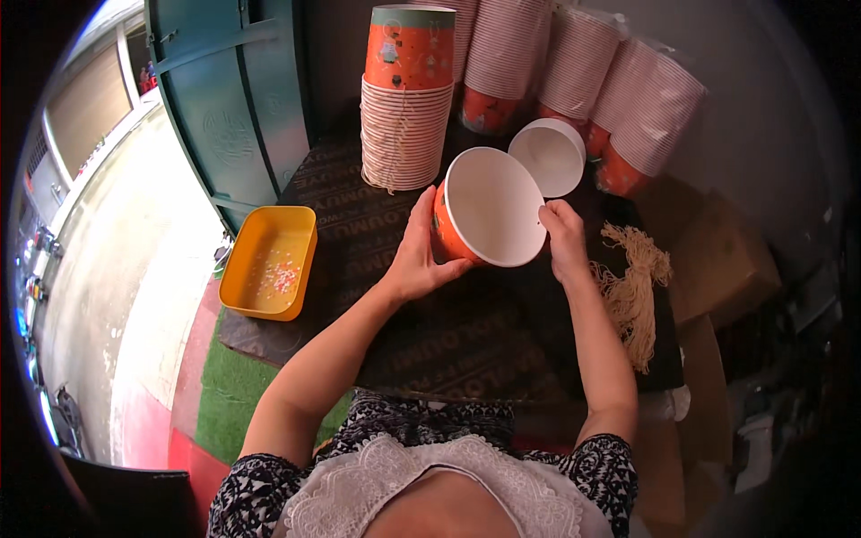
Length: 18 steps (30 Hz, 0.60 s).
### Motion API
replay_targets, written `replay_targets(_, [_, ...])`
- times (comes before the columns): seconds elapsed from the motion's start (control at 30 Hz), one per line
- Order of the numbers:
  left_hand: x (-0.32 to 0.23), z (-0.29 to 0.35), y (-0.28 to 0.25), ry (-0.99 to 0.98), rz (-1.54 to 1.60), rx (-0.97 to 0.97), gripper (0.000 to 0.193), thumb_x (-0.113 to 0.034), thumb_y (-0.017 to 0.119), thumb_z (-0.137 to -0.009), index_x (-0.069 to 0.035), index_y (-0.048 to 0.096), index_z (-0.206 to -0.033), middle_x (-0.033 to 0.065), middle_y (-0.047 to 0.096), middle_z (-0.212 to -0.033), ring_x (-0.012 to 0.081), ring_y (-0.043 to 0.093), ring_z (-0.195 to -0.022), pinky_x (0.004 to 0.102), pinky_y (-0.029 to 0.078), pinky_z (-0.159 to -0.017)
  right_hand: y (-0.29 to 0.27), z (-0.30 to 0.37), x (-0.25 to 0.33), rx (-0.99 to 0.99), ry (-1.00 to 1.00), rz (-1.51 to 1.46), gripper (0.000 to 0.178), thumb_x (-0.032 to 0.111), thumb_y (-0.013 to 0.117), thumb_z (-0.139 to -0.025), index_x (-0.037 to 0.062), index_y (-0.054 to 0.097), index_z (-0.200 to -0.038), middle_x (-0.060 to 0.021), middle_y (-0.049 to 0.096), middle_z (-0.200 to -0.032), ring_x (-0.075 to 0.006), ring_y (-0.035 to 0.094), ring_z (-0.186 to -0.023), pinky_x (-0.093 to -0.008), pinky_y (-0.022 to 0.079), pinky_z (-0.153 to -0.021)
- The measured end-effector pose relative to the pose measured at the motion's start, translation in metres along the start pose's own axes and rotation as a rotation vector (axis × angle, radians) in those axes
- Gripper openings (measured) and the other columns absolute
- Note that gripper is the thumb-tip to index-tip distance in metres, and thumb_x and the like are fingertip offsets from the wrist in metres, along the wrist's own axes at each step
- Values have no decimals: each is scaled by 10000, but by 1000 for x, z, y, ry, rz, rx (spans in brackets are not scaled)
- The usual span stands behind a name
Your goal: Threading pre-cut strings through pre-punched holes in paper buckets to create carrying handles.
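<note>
An orange printed paper bucket [496,208] with a white inside is held up over the dark table, its mouth tilted toward me. Around its left side my left hand [421,255] is closed, thumb low on the outer wall. My right hand [563,235] pinches at the right edge of the rim; whether a bit of string is also between the fingers cannot be made out. Beside my right forearm lies a bundle of cream strings [635,287]. Just behind the held bucket, another white-lined paper bucket [549,157] rests on its side.
A tall stack of orange buckets [406,134] with strings hanging stands at the table's back. Several plastic-wrapped bucket stacks [578,67] lean against the wall. A yellow tub [303,269] with small pale and red bits sits at the left edge. Cardboard boxes [722,260] are at right.
</note>
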<state>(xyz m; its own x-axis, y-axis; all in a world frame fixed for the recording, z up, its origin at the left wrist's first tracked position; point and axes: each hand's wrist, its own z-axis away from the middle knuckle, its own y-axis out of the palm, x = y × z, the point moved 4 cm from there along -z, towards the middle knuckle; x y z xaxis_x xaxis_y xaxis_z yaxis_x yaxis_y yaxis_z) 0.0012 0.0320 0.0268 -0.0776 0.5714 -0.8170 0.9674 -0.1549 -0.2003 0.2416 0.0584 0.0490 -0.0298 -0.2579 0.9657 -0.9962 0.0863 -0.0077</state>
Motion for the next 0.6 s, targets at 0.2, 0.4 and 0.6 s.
replay_targets(0.2, [-2, -1, -5, 4, -21, 15, 1129, -224, 822, -604, 10, 96, -1436, 195, 236, -1445, 299, 240, -1357, 383, 221, -1116, 5, 6, 3, 15, -144, -34, 117, 135, 526, -910, 39, 545, -847, 30, 542, -780, -43, 484, -720, -210, 391, -659])
replay_targets(0.4, [-29, -6, -8, 303, -496, -67, 1092, -282, 847, -535, -34, 241, -1409, 214, 275, -1411, 393, 256, -1326, 506, 184, -1095, 1, 9, -22, -82, -82, 183, 119, 104, 519, -904, -4, 564, -889, 20, 542, -781, -53, 483, -720, -221, 405, -644])
replay_targets(0.6, [-50, 1, 6, 315, -816, -60, 1078, -311, 852, -489, -71, 289, -1377, 194, 304, -1380, 389, 264, -1308, 601, 114, -1076, 10, 10, -57, 111, 93, 186, 268, 87, 493, -898, -31, 595, -1117, -35, 634, -897, -85, 552, -806, -234, 447, -704])
